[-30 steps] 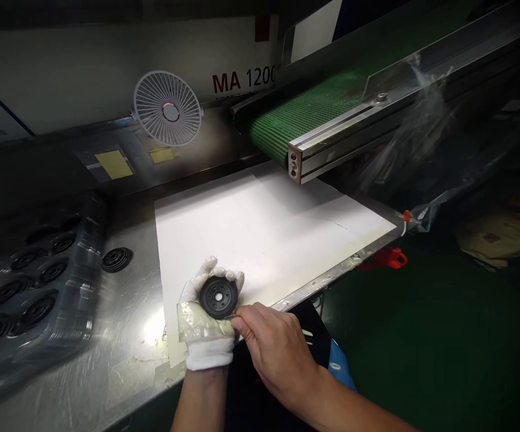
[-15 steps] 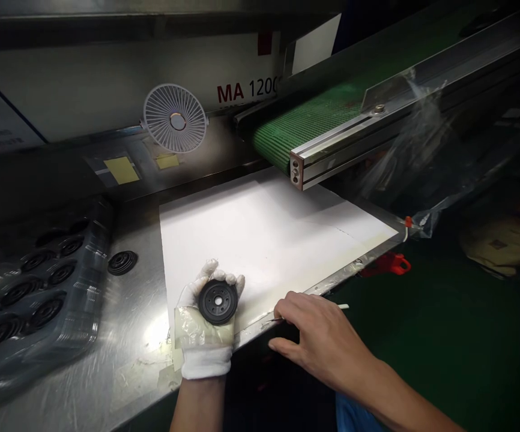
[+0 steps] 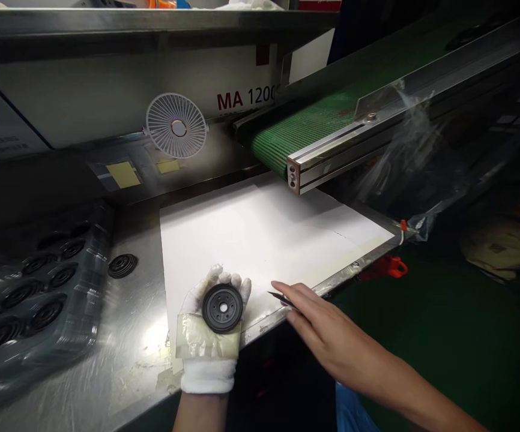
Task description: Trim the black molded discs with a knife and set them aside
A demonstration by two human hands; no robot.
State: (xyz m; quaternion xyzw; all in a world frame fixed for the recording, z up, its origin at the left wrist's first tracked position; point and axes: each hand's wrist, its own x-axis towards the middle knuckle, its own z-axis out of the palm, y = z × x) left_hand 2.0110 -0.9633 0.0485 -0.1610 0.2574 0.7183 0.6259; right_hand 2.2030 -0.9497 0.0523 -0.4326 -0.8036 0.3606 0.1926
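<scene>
The gloved left hand [image 3: 206, 343] cups a black rubber disc [image 3: 222, 308] in its curled grip. The bare right hand [image 3: 327, 324] pinches what seem to be slim tweezers [image 3: 280, 299].

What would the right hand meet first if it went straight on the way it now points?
Probably the gloved fingertips of the left hand, which holds a black disc. The right hand and its tweezers point there, over the white sheet. Depth is unclear, so they might pass just above.

White-gloved left hand [image 3: 210, 342] cupping round black ribbed rubber disc [image 3: 223, 308] over near edge of white paper sheet [image 3: 260, 252]; bare right hand [image 3: 332, 330] holding slim black-tipped pick [image 3: 280, 298] just beside; clear plastic tray [image 3: 104, 240] of black discs [image 3: 44, 316] near steel table's [image 3: 138, 372] left side.
</scene>
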